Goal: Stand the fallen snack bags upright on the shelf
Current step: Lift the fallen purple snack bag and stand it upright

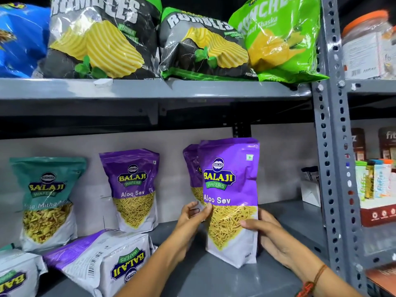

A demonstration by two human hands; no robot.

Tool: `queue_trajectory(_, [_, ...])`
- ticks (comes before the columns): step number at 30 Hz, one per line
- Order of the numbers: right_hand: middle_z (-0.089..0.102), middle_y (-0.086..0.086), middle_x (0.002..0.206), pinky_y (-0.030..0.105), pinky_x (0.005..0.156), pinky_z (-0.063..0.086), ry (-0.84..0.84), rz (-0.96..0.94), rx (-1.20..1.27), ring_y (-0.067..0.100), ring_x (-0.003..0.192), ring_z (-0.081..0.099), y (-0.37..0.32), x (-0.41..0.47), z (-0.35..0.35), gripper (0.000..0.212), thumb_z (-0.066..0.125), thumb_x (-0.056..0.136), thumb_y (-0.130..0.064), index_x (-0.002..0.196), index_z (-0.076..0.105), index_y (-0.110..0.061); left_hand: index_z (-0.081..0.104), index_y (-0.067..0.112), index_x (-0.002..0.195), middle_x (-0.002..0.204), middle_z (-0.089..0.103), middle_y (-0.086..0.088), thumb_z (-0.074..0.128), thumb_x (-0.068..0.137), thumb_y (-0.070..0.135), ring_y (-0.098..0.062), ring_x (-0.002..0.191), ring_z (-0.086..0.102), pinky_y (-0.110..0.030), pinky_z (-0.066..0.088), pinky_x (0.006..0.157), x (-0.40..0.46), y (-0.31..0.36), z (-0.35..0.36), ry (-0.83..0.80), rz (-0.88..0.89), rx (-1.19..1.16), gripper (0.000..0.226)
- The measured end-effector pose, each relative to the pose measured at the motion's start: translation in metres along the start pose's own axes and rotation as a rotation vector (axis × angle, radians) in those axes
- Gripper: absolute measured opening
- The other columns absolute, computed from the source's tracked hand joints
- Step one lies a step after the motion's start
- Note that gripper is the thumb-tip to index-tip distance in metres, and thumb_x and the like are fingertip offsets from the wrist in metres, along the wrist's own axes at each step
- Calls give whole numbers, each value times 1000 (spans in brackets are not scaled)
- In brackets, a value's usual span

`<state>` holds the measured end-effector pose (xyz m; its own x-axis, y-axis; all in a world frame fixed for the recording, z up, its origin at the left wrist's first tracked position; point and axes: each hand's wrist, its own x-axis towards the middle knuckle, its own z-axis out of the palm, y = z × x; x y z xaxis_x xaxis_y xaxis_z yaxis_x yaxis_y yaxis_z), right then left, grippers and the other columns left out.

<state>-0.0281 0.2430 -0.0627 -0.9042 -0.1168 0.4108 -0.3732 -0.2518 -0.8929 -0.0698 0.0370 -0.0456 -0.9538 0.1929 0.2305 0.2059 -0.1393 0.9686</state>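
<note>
A purple Aloo Sev bag (230, 189) stands upright on the grey lower shelf (285, 219). My left hand (192, 217) grips its left edge and my right hand (267, 230) holds its right side. Behind it a second purple bag (191, 168) stands, mostly hidden. Further left another purple Aloo Sev bag (132, 189) and a teal Balaji bag (47, 200) stand against the back wall. In front of them a purple bag (102, 260) lies flat on its back, and another fallen bag (17, 273) lies at the bottom left corner.
The upper shelf (150, 88) carries a blue bag (19, 39), two black Rumbles chip bags (102, 39) and a green chip bag (280, 39). A perforated grey upright (332, 157) bounds the right side; jars and boxes (372, 183) fill the neighbouring rack. A small white box (310, 187) stands at the back right.
</note>
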Motion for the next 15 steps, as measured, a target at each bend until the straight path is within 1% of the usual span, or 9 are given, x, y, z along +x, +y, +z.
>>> queue_trajectory(1, [73,19,117,40,97,55,33,-13,-13,31,110,69,3,2,-5,70,83,58,-13,123,60,-4,50,20,124,110,61,4,65,87,22,2,84,60,-15,44,69,-2,0,-1,-62,-2,0,40])
queue_trajectory(3, [75,17,111,32,85,60,148,-28,-65,22,97,74,10,5,-13,62,83,67,-14,122,56,-3,53,21,123,107,67,7,72,80,23,4,83,69,-11,51,67,-5,0,0,-164,-25,24,47])
queue_trajectory(5, [74,17,110,22,71,60,223,-18,-77,11,82,74,15,6,-19,34,68,85,-6,117,57,-2,58,18,120,107,75,4,88,56,36,-2,92,72,-14,53,77,-2,-8,0,-191,-13,92,74])
queue_trajectory(7, [72,13,109,22,71,57,217,9,-108,6,79,73,17,8,-21,20,59,92,-3,111,60,-9,61,17,115,96,79,9,91,52,31,-3,88,73,-14,53,73,-1,-15,1,-143,9,112,71])
queue_trajectory(9, [71,11,109,27,78,55,185,21,-104,8,82,73,17,10,-21,21,67,87,-14,107,62,-15,63,17,111,96,79,6,89,59,20,-4,84,74,-13,54,66,-3,-20,3,-73,41,100,59])
queue_trajectory(11, [74,11,111,28,81,54,159,56,-141,12,88,71,15,10,-17,38,76,76,-30,109,62,-17,64,17,111,106,77,-1,88,62,19,-6,87,74,-13,54,67,-7,-20,1,-36,54,83,55])
queue_trajectory(13, [73,10,108,16,75,55,176,30,-201,16,94,67,13,9,-9,27,67,87,-16,113,59,-14,63,16,113,111,74,-2,88,62,19,-2,86,73,-11,53,67,-12,-17,0,-27,66,88,56])
queue_trajectory(14, [70,9,111,11,76,52,239,-15,-254,19,101,64,14,8,-3,26,61,92,-8,116,57,-16,62,17,114,113,73,-1,89,59,22,-3,90,72,-12,53,70,-16,-15,1,-9,64,82,61])
queue_trajectory(15, [64,6,119,11,85,49,336,-92,-325,22,113,59,14,7,2,32,60,93,-5,121,53,-20,60,17,116,116,71,1,89,56,26,-8,98,71,-14,53,76,-19,-12,3,30,79,74,68])
